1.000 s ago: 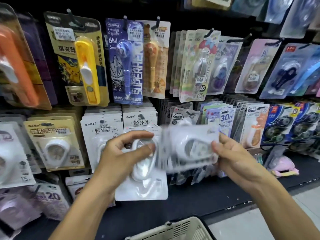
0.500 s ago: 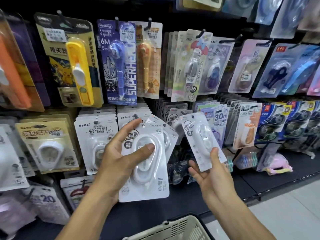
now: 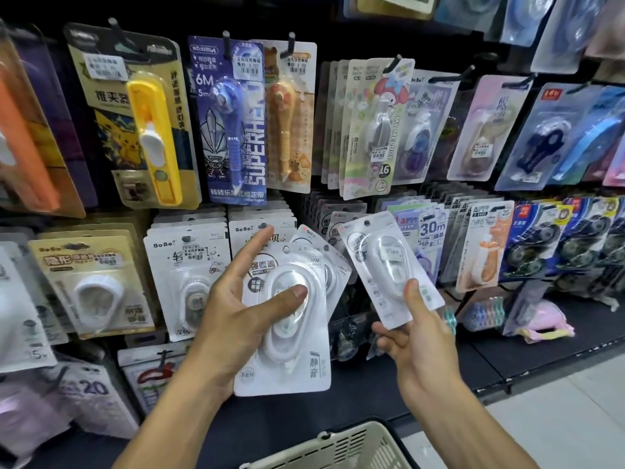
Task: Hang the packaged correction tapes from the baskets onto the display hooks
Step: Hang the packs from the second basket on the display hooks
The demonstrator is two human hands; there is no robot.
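Note:
My left hand (image 3: 236,313) grips a fanned stack of white packaged correction tapes (image 3: 291,336), thumb pressed on the front blister. My right hand (image 3: 416,336) holds a single white packaged correction tape (image 3: 385,265) by its lower edge, tilted with its hang hole toward the upper left. It sits just in front of the lower row of display hooks, close to the hung white packs (image 3: 341,220) behind it. The beige basket (image 3: 341,448) shows its rim at the bottom centre, below both hands.
The black display wall carries two rows of hooks with hanging stationery: a yellow clip pack (image 3: 135,120), a blue pen pack (image 3: 233,120), Bobo tape packs (image 3: 189,275), a 30m pack (image 3: 431,231). A black shelf ledge (image 3: 507,350) juts out below; pale floor at right.
My right hand pulled one pack off the left hand's stack, turned it upright and lifted it toward the lower hooks. The left hand has kept its stack nearly still.

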